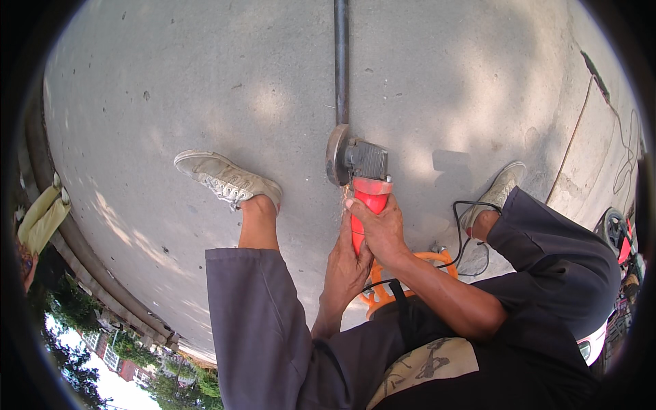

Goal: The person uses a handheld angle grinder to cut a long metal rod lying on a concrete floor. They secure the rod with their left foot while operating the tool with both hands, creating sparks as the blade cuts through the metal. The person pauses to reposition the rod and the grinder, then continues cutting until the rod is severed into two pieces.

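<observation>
A red angle grinder (pixel 370 198) with a dark gear head and a rusty round guard is held out in front of me. My right hand (pixel 384 231) wraps round its red body from the right, thumb on top. My left hand (pixel 347 265) grips the body lower down, from the left and beneath. The guard meets the near end of a dark metal pipe (pixel 342 65) that runs straight away from me along the ground. Orange sparks stream from under the guard toward my left hand. The disc itself is hidden by the guard.
An orange stool (pixel 443 260) is under me. A black cable (pixel 456 217) loops beside my right shoe (pixel 507 179); my left shoe (pixel 229 179) stands left of the grinder. A person's yellow-clad legs (pixel 42 219) show at the far left. A wheel (pixel 615 229) stands at the right.
</observation>
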`<state>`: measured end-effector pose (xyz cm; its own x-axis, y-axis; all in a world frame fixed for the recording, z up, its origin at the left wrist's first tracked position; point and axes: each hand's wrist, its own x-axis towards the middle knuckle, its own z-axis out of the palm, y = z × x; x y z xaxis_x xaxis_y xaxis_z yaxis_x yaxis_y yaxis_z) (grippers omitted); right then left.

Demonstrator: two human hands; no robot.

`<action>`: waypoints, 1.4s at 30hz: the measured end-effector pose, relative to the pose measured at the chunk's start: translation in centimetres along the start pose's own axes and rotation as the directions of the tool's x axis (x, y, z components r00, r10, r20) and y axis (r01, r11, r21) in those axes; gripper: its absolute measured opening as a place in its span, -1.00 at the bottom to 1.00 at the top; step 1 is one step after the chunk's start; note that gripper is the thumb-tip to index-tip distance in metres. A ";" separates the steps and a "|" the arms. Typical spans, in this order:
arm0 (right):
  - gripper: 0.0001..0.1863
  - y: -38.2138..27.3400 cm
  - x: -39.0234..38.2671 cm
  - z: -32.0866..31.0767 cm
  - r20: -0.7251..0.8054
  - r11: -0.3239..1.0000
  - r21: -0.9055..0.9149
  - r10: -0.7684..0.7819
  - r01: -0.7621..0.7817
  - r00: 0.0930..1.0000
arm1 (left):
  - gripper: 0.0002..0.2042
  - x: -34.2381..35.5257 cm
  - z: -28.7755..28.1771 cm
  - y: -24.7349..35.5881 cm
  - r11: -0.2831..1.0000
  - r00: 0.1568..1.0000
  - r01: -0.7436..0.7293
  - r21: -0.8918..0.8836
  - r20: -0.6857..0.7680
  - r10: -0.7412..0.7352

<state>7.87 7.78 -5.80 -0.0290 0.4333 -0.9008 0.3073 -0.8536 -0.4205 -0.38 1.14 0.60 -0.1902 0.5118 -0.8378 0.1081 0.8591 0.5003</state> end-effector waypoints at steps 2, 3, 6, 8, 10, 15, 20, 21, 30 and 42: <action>-0.26 -0.1 -0.1 0.0 -0.002 1.000 -0.004 0.003 -0.003 1.000 | -0.28 0.0 0.0 0.1 1.000 1.000 0.016 -0.009 0.002 -0.016; -0.26 -0.2 -0.1 0.0 -0.004 1.000 -0.008 0.006 -0.006 1.000 | -0.28 0.0 0.0 0.1 0.999 1.000 0.031 -0.018 0.005 -0.031; -0.26 -0.1 -0.1 -0.1 -0.010 1.000 -0.011 0.009 -0.009 1.000 | -0.29 0.2 0.3 -0.3 0.999 0.999 0.033 -0.025 0.005 -0.033; -0.28 -0.8 -0.4 0.1 -0.004 1.000 -0.005 0.025 -0.025 1.000 | -0.26 0.2 0.5 -1.7 0.997 0.997 -0.061 0.053 -0.051 0.063; -0.29 -0.8 -0.4 0.1 -0.003 0.999 0.000 0.041 -0.041 0.999 | -0.22 0.1 0.6 -2.0 0.979 0.982 -0.151 0.134 -0.094 0.165; -0.34 -0.4 -0.7 0.1 0.008 0.997 0.061 0.041 -0.041 0.999 | -0.22 -0.1 0.5 -1.6 0.996 0.997 -0.068 0.054 -0.033 0.070; -0.33 -0.8 -1.2 -0.2 0.003 0.999 0.001 0.043 -0.043 0.999 | -0.26 -0.5 0.1 -0.3 0.999 0.999 -0.018 0.030 -0.026 0.019; -0.32 -0.6 -1.1 -0.2 0.008 0.999 -0.009 0.043 -0.043 0.999 | -0.29 -0.6 0.0 0.4 0.993 0.994 0.106 -0.043 0.036 -0.104; -0.29 0.3 -1.2 0.0 0.003 0.998 0.009 0.055 -0.055 0.998 | -0.28 -0.8 0.1 -0.5 0.999 0.999 0.041 -0.034 0.007 -0.040; -0.28 0.6 -0.4 0.1 0.003 0.999 0.034 0.004 -0.004 1.000 | -0.29 -0.3 0.1 0.0 0.998 0.999 0.047 -0.038 0.009 -0.047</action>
<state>8.03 7.05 -5.72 -0.0305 0.4291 -0.9027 0.2750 -0.8647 -0.4203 -0.24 1.00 0.83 -0.1863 0.4708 -0.8624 0.0613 0.8816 0.4680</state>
